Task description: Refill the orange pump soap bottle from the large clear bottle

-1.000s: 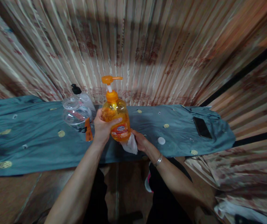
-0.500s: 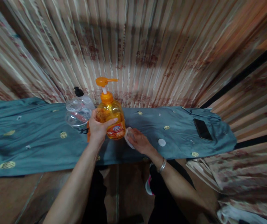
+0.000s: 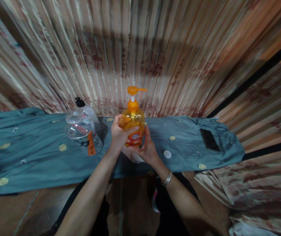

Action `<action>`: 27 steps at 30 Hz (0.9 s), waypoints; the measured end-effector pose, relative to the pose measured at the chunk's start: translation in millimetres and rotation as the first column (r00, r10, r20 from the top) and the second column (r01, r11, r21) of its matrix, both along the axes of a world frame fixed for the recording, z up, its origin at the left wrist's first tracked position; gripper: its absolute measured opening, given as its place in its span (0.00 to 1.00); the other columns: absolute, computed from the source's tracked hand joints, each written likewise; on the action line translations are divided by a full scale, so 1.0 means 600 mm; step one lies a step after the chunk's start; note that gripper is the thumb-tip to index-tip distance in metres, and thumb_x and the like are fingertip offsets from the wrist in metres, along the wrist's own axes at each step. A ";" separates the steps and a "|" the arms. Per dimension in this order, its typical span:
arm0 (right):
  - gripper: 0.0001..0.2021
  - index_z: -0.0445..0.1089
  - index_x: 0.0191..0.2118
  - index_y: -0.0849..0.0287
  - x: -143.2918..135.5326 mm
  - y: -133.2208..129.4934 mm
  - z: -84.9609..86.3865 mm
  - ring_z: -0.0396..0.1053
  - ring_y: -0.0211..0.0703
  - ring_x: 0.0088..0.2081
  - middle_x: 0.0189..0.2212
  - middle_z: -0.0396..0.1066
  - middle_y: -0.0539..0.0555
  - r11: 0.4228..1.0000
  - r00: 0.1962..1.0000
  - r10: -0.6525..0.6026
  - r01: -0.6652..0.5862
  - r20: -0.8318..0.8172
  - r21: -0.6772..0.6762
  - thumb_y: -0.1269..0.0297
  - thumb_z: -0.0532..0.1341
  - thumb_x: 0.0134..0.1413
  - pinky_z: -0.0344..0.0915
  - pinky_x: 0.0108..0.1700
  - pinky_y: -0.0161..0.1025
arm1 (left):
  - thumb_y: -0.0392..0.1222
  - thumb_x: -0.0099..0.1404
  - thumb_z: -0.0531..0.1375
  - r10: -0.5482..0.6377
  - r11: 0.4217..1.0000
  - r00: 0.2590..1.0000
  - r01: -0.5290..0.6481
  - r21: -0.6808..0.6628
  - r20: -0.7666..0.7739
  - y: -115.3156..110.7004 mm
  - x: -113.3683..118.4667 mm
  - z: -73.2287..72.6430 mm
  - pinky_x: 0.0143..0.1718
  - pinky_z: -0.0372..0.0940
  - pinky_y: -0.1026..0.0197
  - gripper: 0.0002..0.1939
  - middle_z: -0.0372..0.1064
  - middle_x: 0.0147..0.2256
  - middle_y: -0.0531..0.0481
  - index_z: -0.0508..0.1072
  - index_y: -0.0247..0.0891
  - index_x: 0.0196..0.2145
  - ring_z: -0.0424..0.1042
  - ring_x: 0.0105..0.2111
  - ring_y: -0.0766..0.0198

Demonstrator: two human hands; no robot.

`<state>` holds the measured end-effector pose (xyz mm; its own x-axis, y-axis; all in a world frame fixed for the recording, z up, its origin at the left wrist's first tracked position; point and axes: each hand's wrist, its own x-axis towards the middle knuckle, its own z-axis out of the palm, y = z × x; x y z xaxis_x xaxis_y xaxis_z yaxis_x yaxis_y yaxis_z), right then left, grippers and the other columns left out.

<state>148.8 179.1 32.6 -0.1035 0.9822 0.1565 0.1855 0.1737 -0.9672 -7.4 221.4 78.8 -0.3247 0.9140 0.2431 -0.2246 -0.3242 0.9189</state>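
My left hand (image 3: 121, 132) grips an orange pump bottle (image 3: 134, 123) by its left side, thumb across the front above the red label. The bottle stands upright, its orange pump head raised and the spout pointing right. At the bottle's lower right is my right hand (image 3: 147, 147), fingers curled against its side and base, with a crumpled white cloth (image 3: 134, 157) held under the palm. Part of that cloth is hidden by the fingers. Whether the bottle's base touches the bench cannot be seen.
On the left of the cloth-covered bench (image 3: 39, 164) stand a clear plastic jar (image 3: 81, 131) with an orange strip and a clear bottle with a black pump (image 3: 80, 102). A white disc (image 3: 167, 154) lies right of my hands, a black phone (image 3: 209, 140) farther right. A pleated curtain (image 3: 140, 49) hangs behind.
My left hand has carried the pump bottle to the right, away from the clear jar. The right hand with the white cloth has come from beside the bottle to its base.
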 end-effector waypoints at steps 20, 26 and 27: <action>0.60 0.56 0.77 0.56 0.146 0.153 -0.025 0.82 0.73 0.60 0.60 0.80 0.67 0.952 0.942 -0.307 0.300 0.138 0.066 0.43 0.81 0.41 0.77 0.66 0.67 | 0.51 0.78 0.69 -0.220 0.975 0.939 0.204 -0.087 -0.265 0.172 0.196 -0.070 0.57 0.81 0.39 0.24 0.77 0.63 0.39 0.77 0.39 0.65 0.81 0.57 0.47; 0.58 0.62 0.69 0.55 0.168 0.188 -0.052 0.82 0.71 0.58 0.59 0.81 0.67 0.951 0.929 -0.310 0.307 0.204 0.049 0.40 0.83 0.33 0.77 0.65 0.67 | 0.51 0.78 0.69 -0.247 0.969 0.921 0.237 -0.071 -0.300 0.173 0.202 -0.088 0.58 0.81 0.39 0.24 0.77 0.63 0.38 0.77 0.39 0.65 0.81 0.58 0.47; 0.57 0.63 0.68 0.56 0.171 0.192 -0.057 0.82 0.71 0.59 0.60 0.80 0.68 0.946 0.921 -0.323 0.319 0.218 0.051 0.41 0.83 0.32 0.76 0.65 0.67 | 0.51 0.78 0.69 -0.255 0.967 0.917 0.248 -0.062 -0.307 0.169 0.201 -0.091 0.58 0.80 0.38 0.24 0.77 0.64 0.38 0.77 0.39 0.65 0.81 0.58 0.47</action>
<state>251.5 294.4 -1.6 0.1833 0.9664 0.1804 0.4418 0.0829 -0.8933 113.1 322.8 24.2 0.0053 0.9616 0.2744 0.0010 -0.2744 0.9616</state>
